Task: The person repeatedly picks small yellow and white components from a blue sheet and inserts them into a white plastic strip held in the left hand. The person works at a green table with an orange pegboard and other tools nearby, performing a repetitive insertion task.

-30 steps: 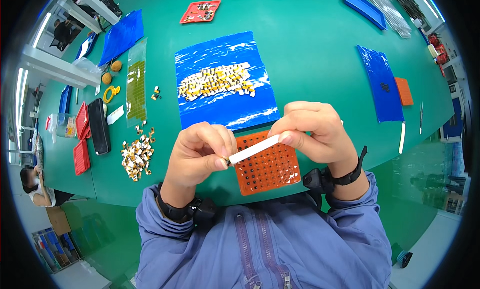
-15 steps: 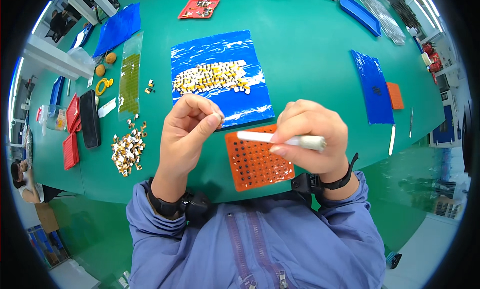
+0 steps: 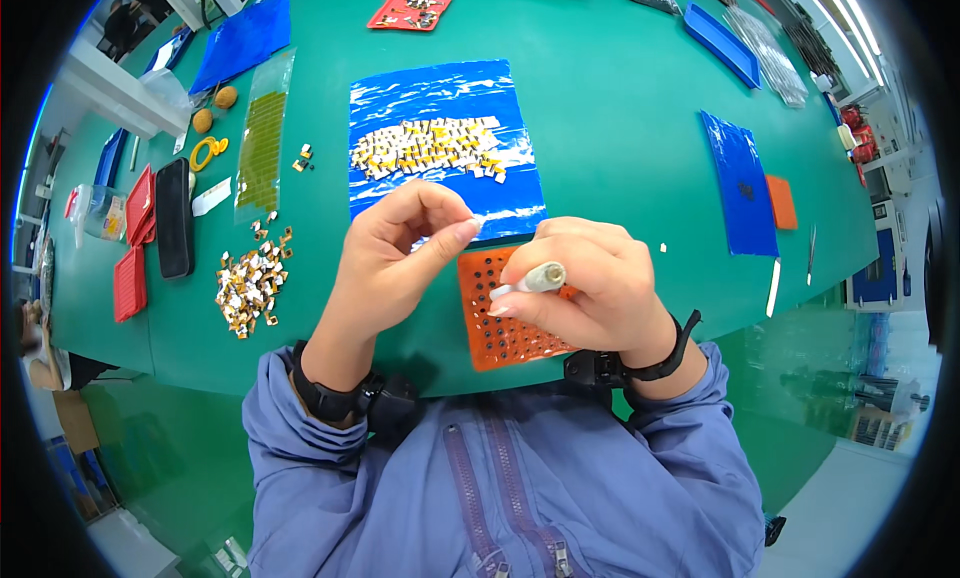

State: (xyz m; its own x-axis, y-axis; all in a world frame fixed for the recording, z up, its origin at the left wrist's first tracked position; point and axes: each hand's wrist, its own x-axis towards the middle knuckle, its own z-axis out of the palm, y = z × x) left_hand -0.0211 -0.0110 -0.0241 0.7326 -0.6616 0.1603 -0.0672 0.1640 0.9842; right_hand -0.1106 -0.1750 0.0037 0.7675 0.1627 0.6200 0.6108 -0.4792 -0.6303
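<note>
My left hand [image 3: 400,253] is pinched closed, thumb against forefinger, near the front edge of the blue film-covered sheet [image 3: 430,86]. Whatever sits between those fingertips is too small to make out. My right hand [image 3: 600,283] grips a white pen-like stick [image 3: 545,276] with a wrapped, pale butt end tilted up toward me; its far tip is hidden by the hand. Under the right hand lies an orange tray with rows of small holes [image 3: 482,328], partly covered. Many small white-and-yellow pieces [image 3: 430,148] are spread in rows on the blue sheet.
A loose heap of similar pieces [image 3: 250,290] lies at left, near a black case [image 3: 174,218], red trays [image 3: 130,283] and yellow scissors [image 3: 208,155]. Behind stands a red tray of parts [image 3: 385,20]. At right are another blue sheet [image 3: 740,188] and tweezers [image 3: 811,253].
My right hand has moved left and slightly down, swinging the stick's butt end up toward me. My left hand has shifted a little to the right, still pinching.
</note>
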